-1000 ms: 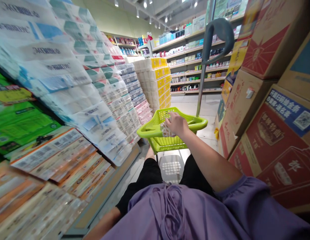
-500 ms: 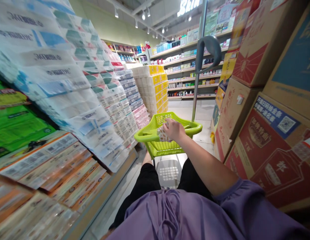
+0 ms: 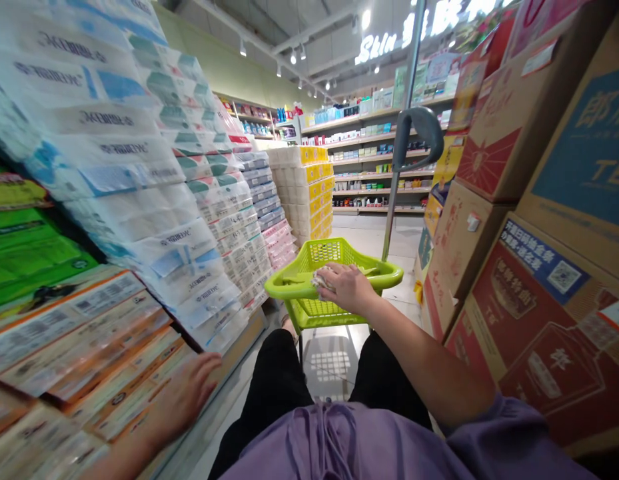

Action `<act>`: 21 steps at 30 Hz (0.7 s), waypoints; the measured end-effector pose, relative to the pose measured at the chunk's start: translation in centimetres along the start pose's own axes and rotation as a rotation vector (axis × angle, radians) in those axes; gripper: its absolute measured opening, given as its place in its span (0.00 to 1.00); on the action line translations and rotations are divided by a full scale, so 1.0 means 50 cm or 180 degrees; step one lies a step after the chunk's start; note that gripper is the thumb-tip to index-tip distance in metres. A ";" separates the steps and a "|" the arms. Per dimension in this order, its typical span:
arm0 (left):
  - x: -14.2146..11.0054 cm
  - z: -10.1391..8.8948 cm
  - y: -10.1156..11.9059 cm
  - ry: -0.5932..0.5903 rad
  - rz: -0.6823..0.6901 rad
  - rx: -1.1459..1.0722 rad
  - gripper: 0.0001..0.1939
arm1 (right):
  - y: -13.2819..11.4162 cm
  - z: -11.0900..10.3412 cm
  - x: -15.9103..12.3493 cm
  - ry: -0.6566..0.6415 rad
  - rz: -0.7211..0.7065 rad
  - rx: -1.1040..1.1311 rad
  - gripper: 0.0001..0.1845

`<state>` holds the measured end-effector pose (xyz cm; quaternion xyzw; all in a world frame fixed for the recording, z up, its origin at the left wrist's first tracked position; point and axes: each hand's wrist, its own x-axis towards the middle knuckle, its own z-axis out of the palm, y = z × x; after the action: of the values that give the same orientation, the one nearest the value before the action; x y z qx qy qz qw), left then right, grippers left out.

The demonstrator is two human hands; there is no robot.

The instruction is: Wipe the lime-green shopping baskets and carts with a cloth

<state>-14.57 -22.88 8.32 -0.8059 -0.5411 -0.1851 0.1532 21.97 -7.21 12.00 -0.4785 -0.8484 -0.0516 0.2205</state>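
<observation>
My right hand (image 3: 350,288) lies over the near rim of a lime-green shopping cart basket (image 3: 309,310). Under its fingers is a crumpled, pale patterned cloth (image 3: 321,280), pressed against the basket's handle bar; the palm hides part of it. At lower left, my left hand (image 3: 185,393) holds nothing, its fingers stretched forward and slightly bent. It hangs beside a stack of orange and white packs (image 3: 124,373), and I cannot tell whether it touches them. A metal pole (image 3: 390,213) with a grey loop handle (image 3: 420,140) rises at the basket's right side.
Tall stacks of wrapped tissue packs (image 3: 114,153) line the left, with yellow-and-white paper packs (image 3: 302,193) farther on. Cardboard cartons (image 3: 534,333) are piled closely on the right. A tiled aisle (image 3: 356,233) runs between them towards stocked shelves (image 3: 369,157) at the back.
My left arm has swung forward, bringing the hand into view at lower left. My right hand, with the cloth, now lies flatter on the bar. The cart appears slightly lower in view.
</observation>
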 end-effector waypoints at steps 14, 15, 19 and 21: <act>0.380 0.164 0.195 0.0599 -0.0592 0.0032 0.22 | -0.120 0.073 0.046 0.0875 -0.0216 -0.0355 0.12; 0.377 0.166 0.190 0.0663 -0.0528 0.0046 0.22 | -0.109 0.073 0.041 0.0900 -0.0287 -0.0326 0.12; 0.379 0.173 0.183 0.0929 -0.0534 0.0107 0.23 | -0.004 0.054 -0.014 0.1166 0.0005 -0.0174 0.13; 0.385 0.176 0.188 0.1015 -0.0577 0.0081 0.23 | 0.051 0.046 -0.042 0.1321 0.0549 -0.0223 0.13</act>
<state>1.97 -6.69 9.02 -0.7123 -0.5827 -0.3166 0.2298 24.28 -6.79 8.73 -0.5358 -0.7384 -0.1594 0.3772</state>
